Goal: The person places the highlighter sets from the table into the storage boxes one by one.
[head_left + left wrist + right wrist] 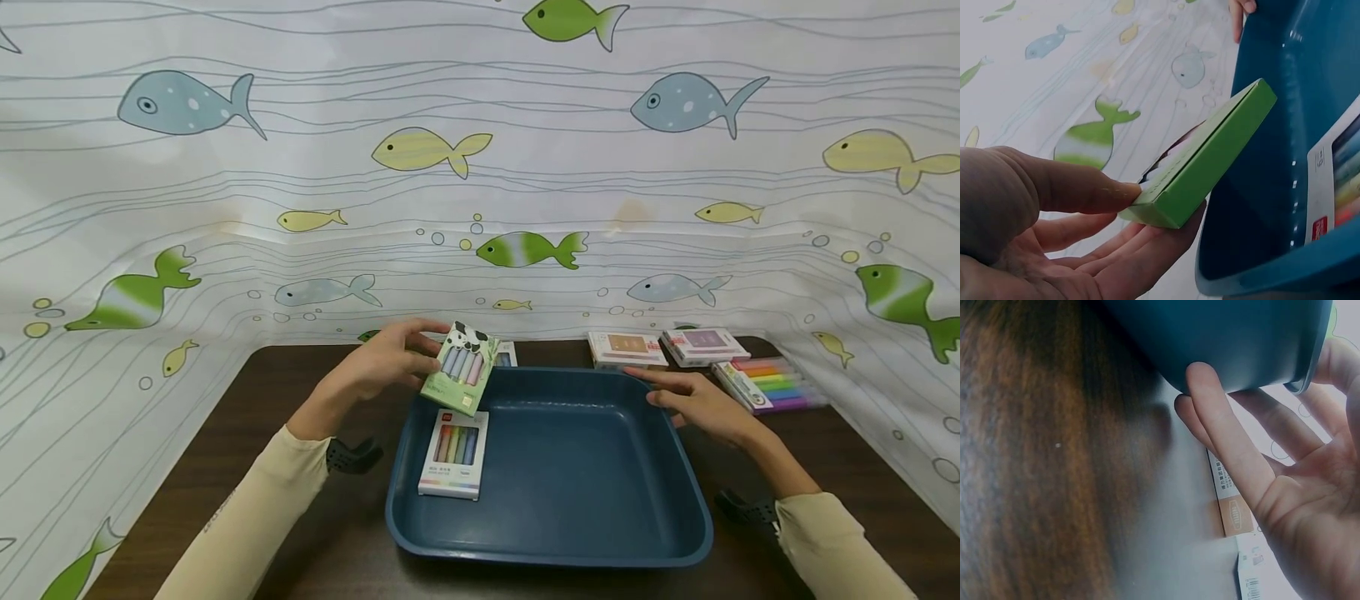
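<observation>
My left hand [390, 358] pinches one end of a green box of pastel-coloured pens [462, 368], thumb on one side and fingers beneath in the left wrist view. Tilted, the box hangs over the back left of a blue tray [570, 475]. Below it, a white box of coloured pens [453, 456] lies against the tray's left side. At the back right corner, my right hand [701, 404] touches the tray with extended fingers. The right wrist view shows these fingertips [1202, 375] against the outer wall.
Behind the tray stand a box with an orange-brown panel [628, 350] and one with a purple panel [705, 346]. A rainbow pack of pens [768, 385] lies at the right. Another box [507, 353] is partly hidden behind the green one. A fish-patterned sheet [480, 200] borders the dark table.
</observation>
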Demonstrator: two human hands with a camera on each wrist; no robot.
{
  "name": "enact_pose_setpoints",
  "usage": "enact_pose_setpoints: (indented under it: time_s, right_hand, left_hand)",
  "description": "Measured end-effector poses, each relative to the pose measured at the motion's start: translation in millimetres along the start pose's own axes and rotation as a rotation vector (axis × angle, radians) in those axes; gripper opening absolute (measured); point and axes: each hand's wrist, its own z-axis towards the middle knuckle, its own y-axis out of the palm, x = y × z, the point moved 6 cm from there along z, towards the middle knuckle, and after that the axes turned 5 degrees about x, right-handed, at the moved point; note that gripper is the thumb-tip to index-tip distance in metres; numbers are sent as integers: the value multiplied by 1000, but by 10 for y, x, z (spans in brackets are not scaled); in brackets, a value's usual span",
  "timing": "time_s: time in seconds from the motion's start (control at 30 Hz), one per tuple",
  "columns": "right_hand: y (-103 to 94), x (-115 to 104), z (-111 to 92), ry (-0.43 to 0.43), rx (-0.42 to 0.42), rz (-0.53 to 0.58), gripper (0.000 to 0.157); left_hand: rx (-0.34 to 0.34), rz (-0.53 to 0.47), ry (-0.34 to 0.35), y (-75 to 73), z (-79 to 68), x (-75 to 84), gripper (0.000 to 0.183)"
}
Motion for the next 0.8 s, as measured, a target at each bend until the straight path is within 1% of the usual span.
enact_pose_setpoints:
  time_s: [0.17,0.23,0.4,0.5,0.67,0.8]
  right_hand:
    - [-2,-24,-5,-5,-1,-11,48]
    - [1,-23,-5,-5,-4,-7,48]
    - [4,-20,-3,-7,-6,-6,48]
    - [0,-18,-1,-7,-4,-11,48]
    - [1,-5,4,-4,-6,-9,48]
    - [7,0,5,-5,-8,-7,48]
  left_hand:
    - [-18,-8,-6,81,-17,9,61]
    - [-22,6,-7,111,-27,14,61]
    - [-51,41,1,195,-31,15,59]
    - [-70,51,-5,249,-33,13,56]
    - [-114,75,-20,351,-41,-25,55]
    - [-152,95,-21,428,-49,-63,58]
